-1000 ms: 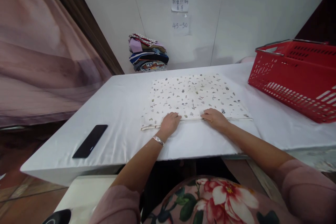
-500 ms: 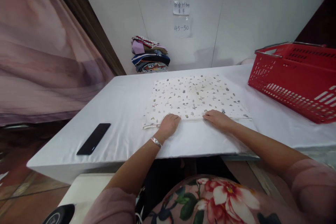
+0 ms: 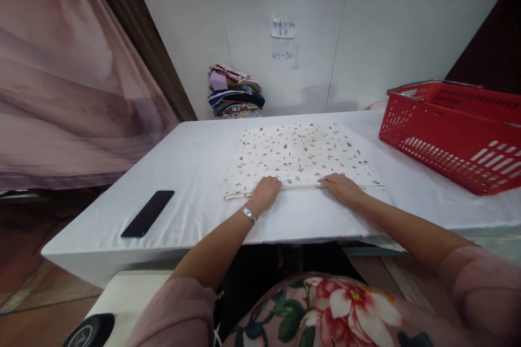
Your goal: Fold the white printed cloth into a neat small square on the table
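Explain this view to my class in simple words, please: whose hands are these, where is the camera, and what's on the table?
There is no machine here: these are a person's own bare hands. One camera, worn on the head, looks forward and down, so the arms reach in from the bottom of the view.

The left hand, with a silvery bracelet at its wrist, and the right hand both touch the near edge of a patterned white cloth lying flat. Whether they grip it or just rest there is hard to tell.

The cloth lies on a white-covered table. A dark, flat phone-like object lies to the left; a red basket stands to the right.
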The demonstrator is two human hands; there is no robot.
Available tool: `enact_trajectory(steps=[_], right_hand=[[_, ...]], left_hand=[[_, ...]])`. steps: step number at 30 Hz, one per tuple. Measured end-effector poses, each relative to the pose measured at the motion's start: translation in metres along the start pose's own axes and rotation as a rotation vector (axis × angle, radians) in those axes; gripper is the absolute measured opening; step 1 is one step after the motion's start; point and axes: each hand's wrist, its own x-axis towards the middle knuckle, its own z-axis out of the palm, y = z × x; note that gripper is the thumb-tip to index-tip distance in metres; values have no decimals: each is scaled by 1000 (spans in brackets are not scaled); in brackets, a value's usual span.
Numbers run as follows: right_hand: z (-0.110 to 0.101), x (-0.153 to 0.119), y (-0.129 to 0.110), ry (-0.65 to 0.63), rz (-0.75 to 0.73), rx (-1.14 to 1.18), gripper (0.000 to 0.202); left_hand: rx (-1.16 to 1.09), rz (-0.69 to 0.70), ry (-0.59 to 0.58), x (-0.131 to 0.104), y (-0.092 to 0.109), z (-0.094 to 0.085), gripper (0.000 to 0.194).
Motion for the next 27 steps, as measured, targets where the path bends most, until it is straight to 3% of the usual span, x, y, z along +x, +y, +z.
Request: enact_trajectory(steps=[5,11,14,18,20,23,27], right_hand=[[1,-5,5,0,-12,-15,40],[0,-5,15,-42,-31,37,41],[-14,10,27,-50,-22,68,38],[-41,33,44,84,117,35,36],[-49,36,46,39,97,77,33],[-48,30,41,-59,-11,165,31],[-39,18,28,-16,79,186,31]], left_hand=[[-50,-55,57,-5,0,2,21],[-42,-40,1,0,-3,0,17],[-18,-11,-9,15,-15,-15,17],[3,-111,146,39,-31,-44,20],[0,-67,114,43,-32,-50,20],[-44,83,10,35,-26,-43,21],[-87,-1,69,17,-20,-29,21]])
